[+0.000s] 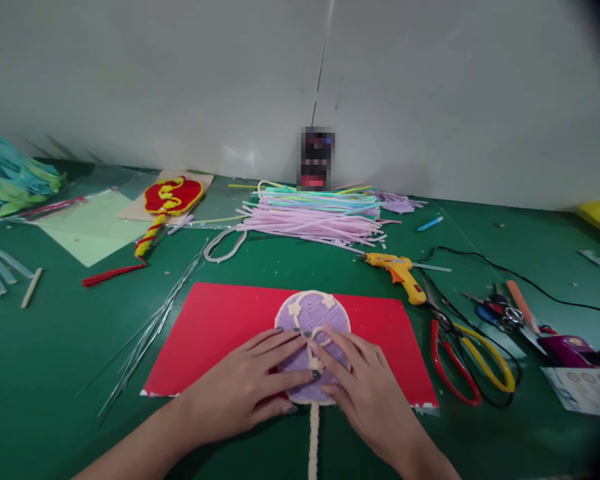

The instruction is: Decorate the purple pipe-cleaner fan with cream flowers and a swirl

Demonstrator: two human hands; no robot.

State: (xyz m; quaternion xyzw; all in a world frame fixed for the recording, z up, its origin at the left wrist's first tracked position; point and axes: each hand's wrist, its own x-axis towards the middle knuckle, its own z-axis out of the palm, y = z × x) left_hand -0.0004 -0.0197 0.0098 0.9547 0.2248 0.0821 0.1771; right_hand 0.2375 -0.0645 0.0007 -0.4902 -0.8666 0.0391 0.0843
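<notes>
A round purple fan [300, 357] with a cream rim and a twisted cream handle [313, 433] lies on a red sheet [220, 333]. Cream pipe-cleaner flowers [329, 302] and a curved stem with a loop [322, 335] decorate its face. My left hand [245, 377] rests on the fan's left half, fingers stretched out and lying flat, the fingertips near the stem. From the right, my right hand [363, 380] lies over the fan with its fingers extended, the fingertips touching the cream loop. Both hands cover parts of the fan.
Bundled pipe cleaners [315, 220] lie at the back below a phone [316, 159]. A yellow glue gun [397, 270], its black cord [525, 283], pliers [450, 360] and scissors [490, 367] are on the right. At left are a red-and-yellow fan [173, 198] and thin wires [155, 330].
</notes>
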